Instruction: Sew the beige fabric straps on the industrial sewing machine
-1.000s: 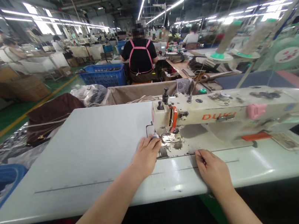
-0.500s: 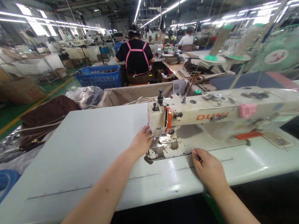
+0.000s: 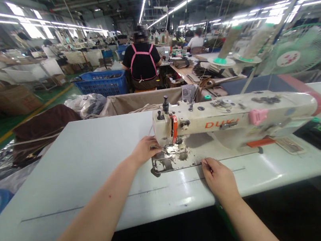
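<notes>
My left hand (image 3: 145,151) reaches to the needle end of a white sewing machine (image 3: 226,114). Its fingertips come together beside the presser foot (image 3: 174,148), partly hidden by the machine head; what they pinch, if anything, is too small to make out. At the front edge of the worn metal bed (image 3: 191,157), my right hand (image 3: 220,176) is closed, with thumb and forefinger pressed together. Nothing I can name shows between them. No fabric lies under the presser foot.
The white table (image 3: 93,154) carries a printed ruler line (image 3: 53,213) along its front. Behind it stand a cloth-lined bin (image 3: 145,98) and a blue crate (image 3: 102,84). A co-worker (image 3: 142,61) sits facing away. Thread cones (image 3: 229,45) and a green fan (image 3: 303,48) are at right.
The whole view has shifted slightly, so the machine and table appear further left. My left hand has moved slightly at the needle; my right hand keeps its place at the bed's edge.
</notes>
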`<state>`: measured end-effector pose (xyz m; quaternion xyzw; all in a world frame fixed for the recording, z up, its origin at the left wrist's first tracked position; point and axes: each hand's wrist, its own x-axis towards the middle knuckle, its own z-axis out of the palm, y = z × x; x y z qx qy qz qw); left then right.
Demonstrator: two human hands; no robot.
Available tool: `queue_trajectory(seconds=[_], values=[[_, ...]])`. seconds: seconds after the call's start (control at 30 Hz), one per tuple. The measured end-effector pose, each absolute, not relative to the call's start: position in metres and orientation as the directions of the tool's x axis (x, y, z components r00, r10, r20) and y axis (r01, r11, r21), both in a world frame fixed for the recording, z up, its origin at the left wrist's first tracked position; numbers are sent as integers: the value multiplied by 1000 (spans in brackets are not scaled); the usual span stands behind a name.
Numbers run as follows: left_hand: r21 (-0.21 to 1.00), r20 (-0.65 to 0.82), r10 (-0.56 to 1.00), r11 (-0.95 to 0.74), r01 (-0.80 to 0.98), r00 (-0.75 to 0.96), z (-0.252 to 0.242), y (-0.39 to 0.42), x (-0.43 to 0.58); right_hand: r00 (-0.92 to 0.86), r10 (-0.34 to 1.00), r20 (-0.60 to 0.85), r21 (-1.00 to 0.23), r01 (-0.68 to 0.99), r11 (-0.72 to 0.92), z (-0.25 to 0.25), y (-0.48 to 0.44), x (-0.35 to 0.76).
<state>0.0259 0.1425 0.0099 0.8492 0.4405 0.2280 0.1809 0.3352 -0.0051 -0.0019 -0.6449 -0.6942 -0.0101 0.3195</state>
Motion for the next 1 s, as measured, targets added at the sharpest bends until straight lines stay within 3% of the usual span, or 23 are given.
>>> queue_trajectory(seconds=[0.7,1.0], values=[[599,159,933,-351,720,323,17,109,39,26,884,467,-371,913,169,1,-6,333],[575,139,951,-304,759,275,16,79,49,41,895,445,-383,911,149,0,-6,333]])
